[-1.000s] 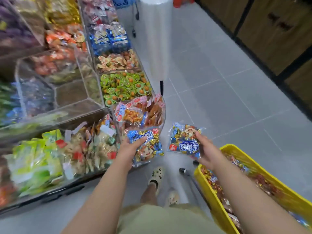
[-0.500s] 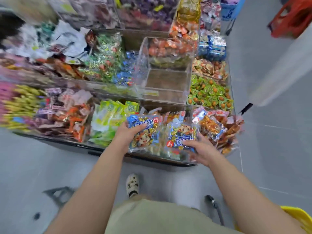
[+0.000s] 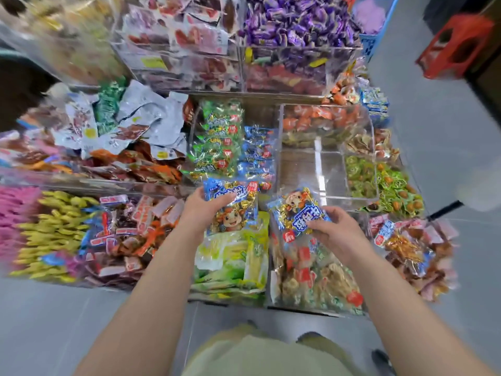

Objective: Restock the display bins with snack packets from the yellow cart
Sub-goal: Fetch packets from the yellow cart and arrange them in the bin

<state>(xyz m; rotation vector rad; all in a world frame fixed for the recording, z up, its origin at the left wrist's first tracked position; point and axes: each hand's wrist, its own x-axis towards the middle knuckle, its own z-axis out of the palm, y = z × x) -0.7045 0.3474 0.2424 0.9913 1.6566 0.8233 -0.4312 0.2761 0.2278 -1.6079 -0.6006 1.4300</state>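
Since a second ago the person has turned away from the yellow cart, now out of view, and both packets hang just short of the blue bin, which holds matching packs. I judge the carry is done and the drop comes next. The left hand grips the left packet by its edge, fingers curled round it, just in front of the blue bin. The right hand pinches the right packet in front and to the right of it. Yellow sweets lie far left of the blue bin, green packs sit in front of it, and an empty bin stands just to its right. The blue bin's clear front wall rises between hands and pile.
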